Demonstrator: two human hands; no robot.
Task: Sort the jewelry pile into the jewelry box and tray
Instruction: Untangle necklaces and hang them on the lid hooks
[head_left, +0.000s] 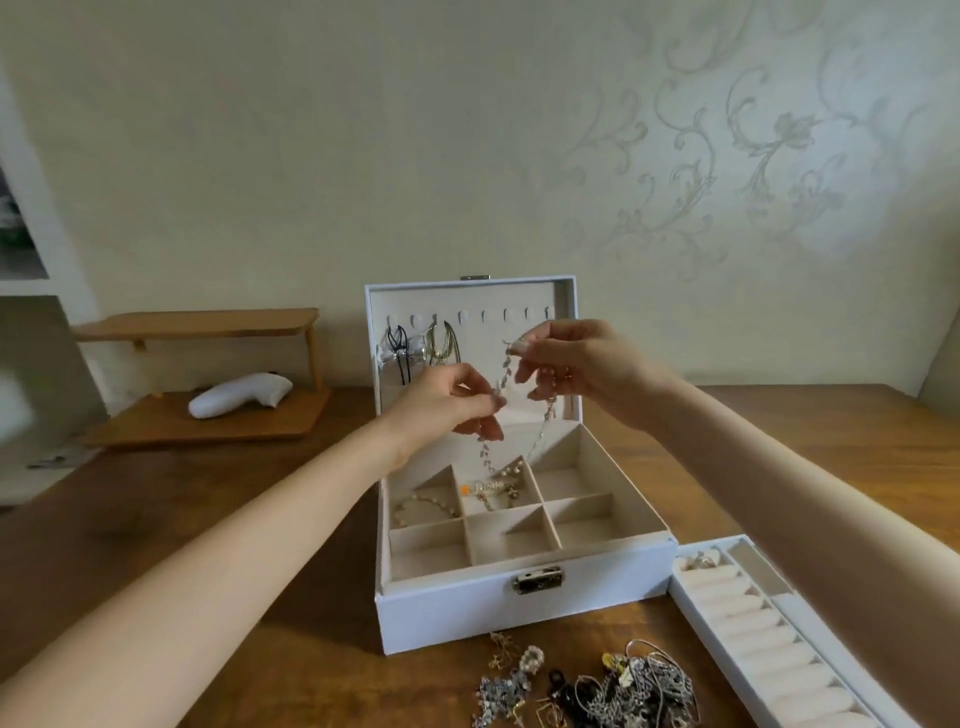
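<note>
Over the open box (447, 618), my left hand (449, 402) and right hand (582, 371) each pinch a silver chain (540, 431), its loop hanging above the rear compartments. The pile (628, 683) lies on the table (234, 545) just in front of the box, with the tray (693, 621) beside it on my right.
</note>
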